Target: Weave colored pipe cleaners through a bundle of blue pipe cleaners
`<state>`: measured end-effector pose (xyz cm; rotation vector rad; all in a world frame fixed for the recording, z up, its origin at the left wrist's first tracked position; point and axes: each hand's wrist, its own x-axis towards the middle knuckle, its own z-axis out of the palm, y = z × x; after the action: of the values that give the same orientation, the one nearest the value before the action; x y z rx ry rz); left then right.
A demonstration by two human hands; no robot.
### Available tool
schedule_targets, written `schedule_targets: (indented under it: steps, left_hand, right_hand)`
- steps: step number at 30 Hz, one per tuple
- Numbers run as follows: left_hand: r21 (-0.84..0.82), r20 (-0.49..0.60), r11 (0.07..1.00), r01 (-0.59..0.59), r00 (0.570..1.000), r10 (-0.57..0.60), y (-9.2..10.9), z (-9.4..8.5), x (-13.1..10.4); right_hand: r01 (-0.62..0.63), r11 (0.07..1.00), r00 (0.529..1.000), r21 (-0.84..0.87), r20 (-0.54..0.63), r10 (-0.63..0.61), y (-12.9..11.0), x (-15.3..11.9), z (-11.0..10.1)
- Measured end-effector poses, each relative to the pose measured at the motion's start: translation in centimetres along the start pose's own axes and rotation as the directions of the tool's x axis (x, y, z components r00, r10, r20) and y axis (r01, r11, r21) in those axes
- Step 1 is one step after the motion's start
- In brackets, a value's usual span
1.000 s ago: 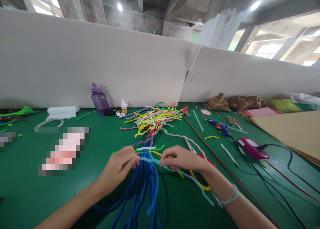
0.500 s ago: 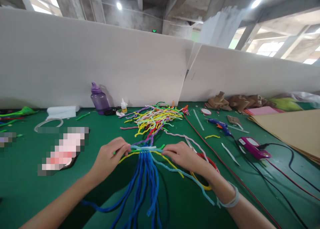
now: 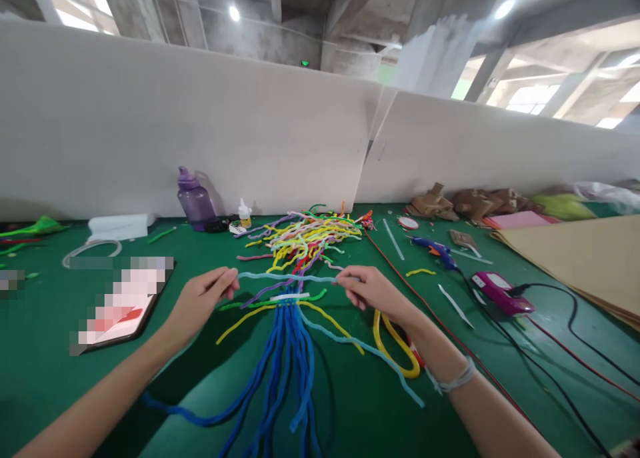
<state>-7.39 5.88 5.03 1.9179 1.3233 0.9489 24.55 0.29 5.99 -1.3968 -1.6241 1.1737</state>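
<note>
A light blue fuzzy stem (image 3: 285,277) is stretched between my hands, above the table. My left hand (image 3: 207,299) pinches its left end, and my right hand (image 3: 373,291) pinches it on the right. Below it lies a bundle of dark blue stems (image 3: 287,351), fanning toward me. Green, yellow and light blue strands cross the bundle's top beside a white strip (image 3: 297,298). Farther back is a heap of multicoloured stems (image 3: 315,238). Under my right forearm, yellow-handled scissors (image 3: 380,341) are partly hidden.
On the left are a phone (image 3: 130,305), a purple bottle (image 3: 196,201) and a small glue bottle (image 3: 245,215). To the right lie a blue glue gun (image 3: 435,248), a magenta device (image 3: 500,291) with cables, and brown sheets (image 3: 575,245). A white partition (image 3: 175,125) stands behind.
Both hands have risen away from the bundle, carrying the light blue stem up and back. The hands are slightly farther apart, and the yellow and green strands near my left hand now lie free.
</note>
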Motion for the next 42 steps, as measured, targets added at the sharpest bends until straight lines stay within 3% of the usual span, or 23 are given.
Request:
schedule_targets:
  steps: [2, 5, 7, 9, 11, 13, 15, 16, 19, 21, 23, 25, 27, 29, 31, 34, 37, 40, 42]
  left_hand:
    - [-0.122, 0.017, 0.989, 0.084, 0.996, -0.083, -0.3, 0.0, 0.2]
    - [-0.215, 0.027, 0.967, 0.135, 0.991, -0.132, -0.7, 0.0, 0.5]
    - [-0.234, 0.017, 0.962, 0.142, 0.990, -0.142, -1.0, -0.1, 0.6]
    - [-0.235, 0.009, 0.962, 0.139, 0.990, -0.141, -1.3, -0.3, 0.6]
    - [-0.216, 0.006, 0.968, 0.131, 0.991, -0.133, -1.5, -0.4, 0.6]
    - [-0.122, -0.036, 0.990, 0.068, 0.997, -0.073, -1.4, -0.6, 0.5]
    - [0.052, -0.120, 0.993, -0.110, 0.986, 0.115, -1.4, -1.0, 0.4]
    - [0.156, -0.155, 0.961, -0.229, 0.955, 0.253, -1.4, -1.3, 0.4]
    - [0.362, -0.147, 0.777, -0.516, 0.791, 0.593, -1.8, -2.5, 0.5]
    - [0.444, -0.137, 0.700, -0.560, 0.729, 0.670, -2.1, -3.1, 0.7]
    - [0.465, -0.146, 0.696, -0.547, 0.728, 0.670, -2.2, -3.3, 0.8]
    - [0.423, -0.149, 0.749, -0.511, 0.776, 0.613, -1.9, -3.0, 0.8]
    - [0.344, -0.134, 0.839, -0.421, 0.862, 0.488, -1.5, -2.5, 0.8]
    - [0.253, -0.094, 0.936, -0.244, 0.957, 0.274, -1.1, -1.9, 0.9]
    - [0.095, -0.004, 0.995, -0.028, 1.000, 0.028, -1.1, -1.4, 0.9]
    - [-0.186, 0.168, 0.946, 0.266, 0.957, -0.236, -1.3, -1.1, 1.0]
    - [-0.318, 0.257, 0.854, 0.411, 0.905, -0.339, -1.3, -1.0, 0.9]
    - [-0.393, 0.304, 0.799, 0.455, 0.884, -0.354, -0.9, -1.0, 0.9]
    - [-0.448, 0.308, 0.766, 0.461, 0.884, -0.352, -0.6, -1.1, 0.9]
  right_hand:
    - [0.120, 0.974, 0.977, -0.192, -0.149, -0.150, 0.2, 0.1, -0.2]
    - [0.309, 0.844, 0.893, -0.438, -0.172, -0.416, 0.3, -0.1, -0.3]
    - [0.362, 0.788, 0.866, -0.497, -0.134, -0.482, 0.4, -0.2, -0.3]
    - [0.346, 0.810, 0.881, -0.473, -0.134, -0.454, 0.5, -0.1, -0.1]
    - [0.265, 0.903, 0.928, -0.337, -0.166, -0.334, 0.6, 0.0, 0.2]
    - [0.152, 0.986, 0.978, -0.062, -0.138, -0.159, 0.7, 0.1, 0.4]
    - [0.036, 0.965, 0.999, 0.259, -0.020, -0.032, 0.8, 0.1, 0.5]
    - [-0.019, 0.920, 0.998, 0.392, 0.060, -0.004, 0.9, 0.2, 0.4]
    - [-0.200, 0.777, 0.961, 0.597, 0.273, 0.037, 0.9, 0.1, 0.1]
    - [-0.285, 0.725, 0.933, 0.627, 0.354, 0.060, 0.8, 0.0, -0.1]
    - [-0.308, 0.722, 0.923, 0.619, 0.380, 0.067, 0.5, -0.1, -0.3]
    - [-0.246, 0.782, 0.945, 0.573, 0.322, 0.061, 0.2, -0.1, -0.3]
    - [-0.129, 0.899, 0.983, 0.419, 0.174, 0.059, -0.1, -0.1, -0.1]
    - [0.009, 0.991, 1.000, 0.130, -0.031, -0.005, -0.1, 0.0, 0.2]
    - [0.162, 0.961, 0.967, -0.223, -0.158, -0.200, 0.2, 0.0, 0.4]
    - [0.367, 0.697, 0.847, -0.616, -0.088, -0.524, 0.7, -0.2, 0.4]
    - [0.425, 0.467, 0.774, -0.776, 0.043, -0.632, 1.1, -0.6, 0.0]
    - [0.439, 0.399, 0.755, -0.805, 0.091, -0.649, 1.0, -0.9, -0.1]
    - [0.449, 0.455, 0.765, -0.769, 0.068, -0.641, 0.8, -0.9, 0.1]
